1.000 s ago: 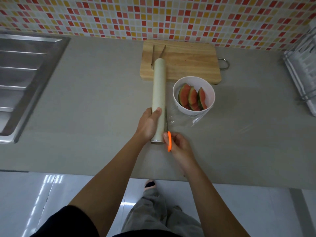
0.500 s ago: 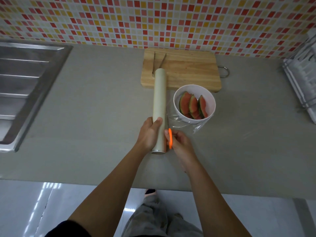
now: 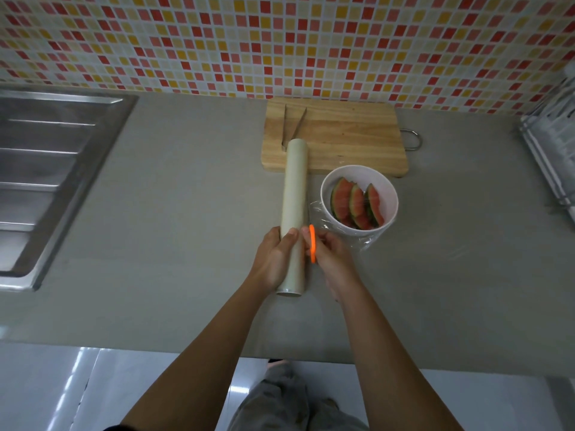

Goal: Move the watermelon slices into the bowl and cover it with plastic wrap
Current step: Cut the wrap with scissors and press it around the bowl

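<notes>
A white bowl (image 3: 385, 194) stands on the grey counter in front of the cutting board and holds three watermelon slices (image 3: 356, 205). Clear plastic wrap (image 3: 320, 214) stretches from the roll over the bowl and bunches at its near side. The long pale roll of wrap (image 3: 294, 194) lies lengthwise left of the bowl. My left hand (image 3: 275, 259) grips the roll's near end. My right hand (image 3: 333, 259) holds an orange-handled cutter (image 3: 312, 244) upright against the roll's right side; its blade is hidden.
A wooden cutting board (image 3: 342, 135) with metal tongs (image 3: 292, 126) lies at the back by the tiled wall. A steel sink drainboard (image 3: 46, 169) fills the left. A wire dish rack (image 3: 553, 150) stands at the right edge. The counter's front edge runs below my forearms.
My right hand with the orange cutter has slid away from me along the roll's right side, from its near end to beside my left thumb. The left hand keeps its grip.
</notes>
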{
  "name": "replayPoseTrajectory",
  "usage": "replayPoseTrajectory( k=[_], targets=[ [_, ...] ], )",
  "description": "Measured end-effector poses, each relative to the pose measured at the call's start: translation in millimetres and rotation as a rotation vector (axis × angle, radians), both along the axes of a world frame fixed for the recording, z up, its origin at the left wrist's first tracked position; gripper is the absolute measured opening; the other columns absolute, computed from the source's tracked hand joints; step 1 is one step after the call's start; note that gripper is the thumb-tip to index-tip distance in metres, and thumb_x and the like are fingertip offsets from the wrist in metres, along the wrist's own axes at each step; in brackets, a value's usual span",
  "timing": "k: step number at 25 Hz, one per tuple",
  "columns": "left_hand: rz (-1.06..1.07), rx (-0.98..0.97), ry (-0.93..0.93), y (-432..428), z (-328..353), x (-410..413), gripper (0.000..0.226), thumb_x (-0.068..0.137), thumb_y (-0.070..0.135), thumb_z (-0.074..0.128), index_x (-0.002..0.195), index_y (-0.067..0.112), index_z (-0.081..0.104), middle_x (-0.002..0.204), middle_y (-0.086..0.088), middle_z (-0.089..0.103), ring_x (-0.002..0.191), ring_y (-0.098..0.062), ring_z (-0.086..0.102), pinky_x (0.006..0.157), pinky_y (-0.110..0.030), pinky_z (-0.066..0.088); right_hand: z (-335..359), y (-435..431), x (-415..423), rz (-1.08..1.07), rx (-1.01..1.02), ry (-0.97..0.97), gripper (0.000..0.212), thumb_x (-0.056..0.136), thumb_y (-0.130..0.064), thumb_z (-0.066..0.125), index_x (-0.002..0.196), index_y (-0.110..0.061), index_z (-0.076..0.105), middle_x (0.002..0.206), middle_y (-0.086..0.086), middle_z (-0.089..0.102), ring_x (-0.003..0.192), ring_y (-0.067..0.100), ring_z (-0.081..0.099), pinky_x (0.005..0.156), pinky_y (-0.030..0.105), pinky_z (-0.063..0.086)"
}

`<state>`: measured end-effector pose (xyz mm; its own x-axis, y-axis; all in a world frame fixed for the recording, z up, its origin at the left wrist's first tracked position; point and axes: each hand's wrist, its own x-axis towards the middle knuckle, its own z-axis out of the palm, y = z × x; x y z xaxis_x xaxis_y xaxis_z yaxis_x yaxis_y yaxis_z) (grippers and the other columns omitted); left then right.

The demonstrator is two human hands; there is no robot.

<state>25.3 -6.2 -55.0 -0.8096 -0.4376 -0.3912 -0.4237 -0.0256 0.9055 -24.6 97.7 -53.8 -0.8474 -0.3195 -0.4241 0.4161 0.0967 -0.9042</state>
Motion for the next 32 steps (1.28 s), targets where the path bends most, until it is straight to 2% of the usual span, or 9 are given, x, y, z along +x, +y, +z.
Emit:
replayPoseTrajectory(
  k=[4,8,11,16,20,22,24,29,32],
  targets=[
    [-0.034,-0.049,0.014,-2.6,1.6,4.7,0.011,0.096,0.03,0.047,0.091,0.025,0.056,0.088,0.012,0.059,0.08,0.001,0.057,0.064,-0.015,0.043,-0.3,-7.0,-5.3,-0.023,0.007,0.027,0.015,0.085,-0.032,0.063,0.078,-0.02,0.068,0.078,-0.001,0.065,0.073,0.009,0.058,0.077,0.03,0.048],
    [-0.047,-0.08,0.023,-8.0,2.7,13.6,0.012,0.096,0.027,0.048,0.087,0.029,0.055,0.087,0.014,0.058,0.074,0.009,0.056,0.056,-0.002,0.038,-6.3,-16.1,-9.2,-0.058,0.026,-0.003,0.017,0.083,-0.031,0.066,0.087,-0.015,0.068,0.078,-0.003,0.067,0.075,0.008,0.061,0.081,0.029,0.049],
    [-0.06,-0.092,0.002,-15.2,1.7,20.2,0.011,0.097,0.029,0.047,0.099,0.024,0.056,0.094,0.01,0.058,0.083,0.003,0.055,0.064,-0.01,0.039,-6.3,-22.3,-10.4,-0.091,-0.014,-0.009,0.011,0.085,-0.025,0.065,0.076,-0.019,0.066,0.065,-0.013,0.067,0.065,-0.004,0.06,0.074,0.02,0.047],
    [-0.089,-0.073,-0.037,-27.1,-2.0,27.3,0.022,0.097,0.032,0.046,0.109,0.017,0.057,0.107,-0.004,0.059,0.095,-0.017,0.055,0.074,-0.029,0.038,-3.7,-32.7,-17.1,-0.089,-0.068,-0.015,0.011,0.085,-0.024,0.064,0.079,-0.015,0.067,0.074,-0.005,0.064,0.073,0.005,0.058,0.076,0.024,0.046],
    [-0.089,-0.033,-0.041,-36.6,-1.4,31.4,0.028,0.092,0.041,0.049,0.106,0.017,0.057,0.103,-0.002,0.059,0.091,-0.016,0.055,0.073,-0.03,0.039,-5.0,-42.1,-21.7,-0.139,-0.115,-0.033,0.02,0.085,-0.022,0.064,0.094,-0.004,0.064,0.072,-0.006,0.061,0.065,-0.004,0.058,0.07,0.015,0.046],
    [-0.091,-0.006,-0.047,-40.5,-0.4,34.0,0.041,0.082,0.049,0.047,0.107,0.018,0.057,0.104,-0.002,0.061,0.092,-0.016,0.057,0.075,-0.03,0.041,-2.7,-48.4,-23.6,-0.136,-0.108,-0.05,0.011,0.086,-0.023,0.064,0.079,-0.014,0.063,0.063,-0.013,0.059,0.061,-0.004,0.054,0.067,0.014,0.043],
    [-0.09,-0.007,-0.055,-44.9,-0.6,36.0,0.048,0.078,0.051,0.045,0.11,0.017,0.058,0.107,-0.004,0.062,0.093,-0.017,0.057,0.078,-0.032,0.042,-2.0,-54.3,-25.7,-0.13,-0.11,-0.034,0.018,0.087,-0.022,0.062,0.069,-0.021,0.06,0.054,-0.017,0.058,0.057,-0.005,0.053,0.063,0.01,0.042],
    [-0.114,-0.039,-0.058,-55.1,0.3,38.8,0.045,0.078,0.05,0.046,0.106,0.017,0.059,0.102,-0.005,0.062,0.09,-0.018,0.056,0.078,-0.034,0.043,2.3,-69.7,-30.8,-0.188,-0.164,-0.059,0.011,0.087,-0.021,0.062,0.093,-0.014,0.068,0.073,-0.011,0.062,0.068,-0.003,0.054,0.073,0.016,0.043],
    [-0.12,-0.038,-0.065,-62.0,1.8,38.7,0.043,0.077,0.05,0.047,0.104,0.018,0.06,0.099,-0.003,0.062,0.088,-0.017,0.057,0.076,-0.033,0.043,0.0,-77.7,-33.7,-0.226,-0.139,-0.054,0.007,0.086,-0.023,0.063,0.089,-0.017,0.066,0.069,-0.012,0.06,0.066,-0.001,0.052,0.07,0.015,0.042]
  ],
)
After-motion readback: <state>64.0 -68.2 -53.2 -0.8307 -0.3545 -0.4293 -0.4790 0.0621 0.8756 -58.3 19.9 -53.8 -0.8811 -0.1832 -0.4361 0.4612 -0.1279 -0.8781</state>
